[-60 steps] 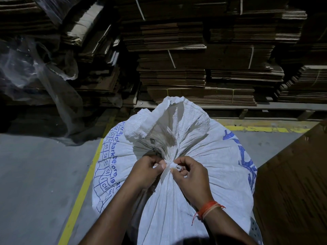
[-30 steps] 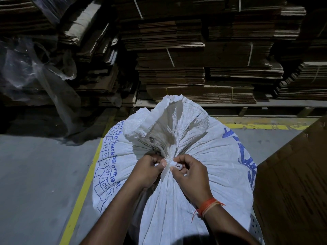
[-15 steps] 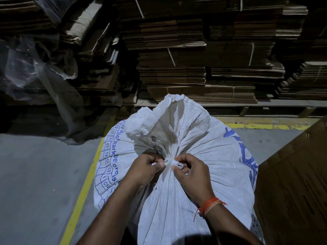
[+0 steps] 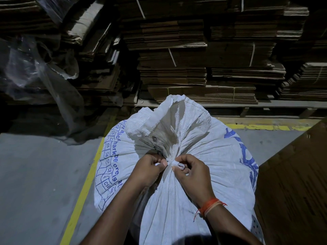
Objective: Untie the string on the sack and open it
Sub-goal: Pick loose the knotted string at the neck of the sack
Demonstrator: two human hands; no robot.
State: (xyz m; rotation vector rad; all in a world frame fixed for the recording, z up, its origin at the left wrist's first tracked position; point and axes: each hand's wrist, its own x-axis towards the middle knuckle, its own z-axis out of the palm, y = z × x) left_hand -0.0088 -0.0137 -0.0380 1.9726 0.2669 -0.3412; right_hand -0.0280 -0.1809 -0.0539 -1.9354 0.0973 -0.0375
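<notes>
While the sack (image 4: 177,183) stands upright on the floor with its neck bunched, we're mid-untie: left hand (image 4: 148,169) and right hand (image 4: 192,172) each pinch the white string (image 4: 174,163) at the knot. Next, I'd judge: work the loop loose, then spread the mouth.

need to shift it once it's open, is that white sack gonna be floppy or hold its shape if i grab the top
The sack top would likely flop: its gathered neck above the string is creased and slumped. The body bulges taut, so it is probably full and heavy. The woven surface looks smooth, perhaps slippery.
</notes>
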